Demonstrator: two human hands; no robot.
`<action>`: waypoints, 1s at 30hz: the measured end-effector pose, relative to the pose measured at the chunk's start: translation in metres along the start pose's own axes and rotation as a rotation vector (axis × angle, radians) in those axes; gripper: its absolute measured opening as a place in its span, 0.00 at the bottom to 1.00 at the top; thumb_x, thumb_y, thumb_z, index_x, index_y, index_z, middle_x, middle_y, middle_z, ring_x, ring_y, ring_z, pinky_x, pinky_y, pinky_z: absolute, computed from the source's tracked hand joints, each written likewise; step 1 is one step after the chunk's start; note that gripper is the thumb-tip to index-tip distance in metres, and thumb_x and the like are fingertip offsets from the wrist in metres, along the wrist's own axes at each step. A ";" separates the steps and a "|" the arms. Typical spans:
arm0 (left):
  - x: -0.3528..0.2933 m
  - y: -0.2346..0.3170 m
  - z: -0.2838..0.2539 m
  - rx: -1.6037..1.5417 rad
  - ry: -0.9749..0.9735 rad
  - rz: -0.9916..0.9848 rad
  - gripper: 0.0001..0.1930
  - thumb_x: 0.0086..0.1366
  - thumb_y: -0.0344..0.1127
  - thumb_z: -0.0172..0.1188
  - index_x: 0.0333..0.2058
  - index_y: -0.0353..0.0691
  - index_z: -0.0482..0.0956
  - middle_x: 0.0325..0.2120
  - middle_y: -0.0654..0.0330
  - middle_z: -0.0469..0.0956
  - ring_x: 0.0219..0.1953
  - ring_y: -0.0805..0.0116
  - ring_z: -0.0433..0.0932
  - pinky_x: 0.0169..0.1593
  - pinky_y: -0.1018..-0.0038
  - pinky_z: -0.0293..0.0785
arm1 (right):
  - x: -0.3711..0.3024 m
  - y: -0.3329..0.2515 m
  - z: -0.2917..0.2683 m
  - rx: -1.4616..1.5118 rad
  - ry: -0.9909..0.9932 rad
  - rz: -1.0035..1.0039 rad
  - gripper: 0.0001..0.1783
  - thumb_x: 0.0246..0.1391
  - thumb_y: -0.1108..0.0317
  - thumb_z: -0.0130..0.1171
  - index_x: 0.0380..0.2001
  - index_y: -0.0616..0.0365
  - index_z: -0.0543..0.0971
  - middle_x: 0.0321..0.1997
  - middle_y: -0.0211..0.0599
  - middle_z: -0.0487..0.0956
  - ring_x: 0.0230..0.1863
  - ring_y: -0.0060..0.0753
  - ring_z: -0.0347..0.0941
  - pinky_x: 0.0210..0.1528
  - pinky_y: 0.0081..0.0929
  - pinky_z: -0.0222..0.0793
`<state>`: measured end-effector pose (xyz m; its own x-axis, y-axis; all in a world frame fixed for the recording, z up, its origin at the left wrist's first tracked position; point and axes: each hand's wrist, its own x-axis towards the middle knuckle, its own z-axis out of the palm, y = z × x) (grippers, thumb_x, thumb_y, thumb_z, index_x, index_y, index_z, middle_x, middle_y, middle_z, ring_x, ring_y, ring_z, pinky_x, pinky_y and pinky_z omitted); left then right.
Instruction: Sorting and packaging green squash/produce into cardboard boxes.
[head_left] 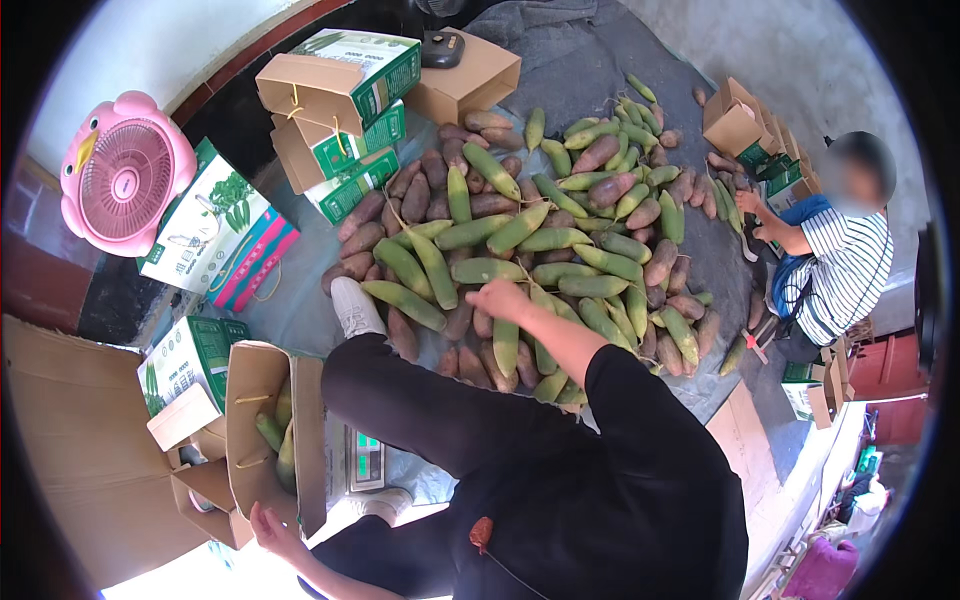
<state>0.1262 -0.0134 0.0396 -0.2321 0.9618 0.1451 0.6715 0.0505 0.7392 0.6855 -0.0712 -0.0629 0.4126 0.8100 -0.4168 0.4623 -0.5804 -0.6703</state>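
Observation:
My right hand point(503, 298) reaches into a large heap of radishes, its fingers curled down among them. Green radishes lie against it, one point(487, 270) just above the fingers and another point(506, 347) below; whatever the fingers grip is hidden. My left hand point(277, 537) is low at the left, fingers apart, beside the bottom edge of an open cardboard box point(247, 440). Inside that box sit several green radishes point(286, 455). Against the box's right side is a digital scale point(368, 460) with a lit green display.
Purple-brown radishes point(362, 237) mix with green ones across the grey sheet point(690, 110). Green-and-white cartons point(370, 75) stand at the upper left near a pink fan point(128, 175). My shoe point(355, 306) rests against the heap. A person in a striped shirt point(845, 260) works at the right beside more boxes point(735, 118).

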 end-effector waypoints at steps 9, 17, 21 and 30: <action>0.000 -0.006 -0.001 -0.021 -0.001 0.037 0.13 0.61 0.26 0.50 0.45 0.34 0.73 0.26 0.62 0.72 0.28 0.76 0.70 0.33 0.79 0.68 | -0.006 0.040 0.090 -0.216 -0.198 -0.202 0.20 0.39 0.75 0.54 0.41 0.51 0.76 0.38 0.43 0.78 0.40 0.47 0.73 0.42 0.37 0.69; 0.004 -0.016 -0.068 -0.096 -0.111 -0.073 0.19 0.62 0.34 0.52 0.49 0.29 0.68 0.35 0.56 0.74 0.37 0.71 0.74 0.41 0.77 0.73 | -0.021 0.053 0.091 -0.282 -0.295 -0.070 0.15 0.41 0.72 0.54 0.37 0.56 0.78 0.37 0.43 0.78 0.42 0.46 0.73 0.43 0.35 0.68; 0.001 -0.021 -0.078 -0.133 -0.130 -0.155 0.19 0.62 0.35 0.52 0.49 0.29 0.68 0.35 0.56 0.74 0.37 0.71 0.74 0.40 0.77 0.73 | -0.024 0.072 0.095 -0.227 -0.250 -0.018 0.15 0.42 0.71 0.54 0.37 0.55 0.78 0.38 0.45 0.78 0.44 0.46 0.73 0.45 0.35 0.68; -0.003 -0.026 -0.088 -0.169 -0.200 -0.352 0.19 0.62 0.35 0.52 0.48 0.29 0.68 0.35 0.56 0.74 0.36 0.70 0.74 0.40 0.77 0.74 | -0.026 0.075 0.109 -0.198 -0.287 0.033 0.14 0.42 0.71 0.54 0.37 0.55 0.78 0.37 0.45 0.78 0.43 0.46 0.74 0.44 0.35 0.68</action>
<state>0.0476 -0.0410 0.0775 -0.2743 0.9280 -0.2523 0.4472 0.3553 0.8208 0.6235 -0.1270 -0.1693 0.2053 0.7644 -0.6112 0.6071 -0.5893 -0.5331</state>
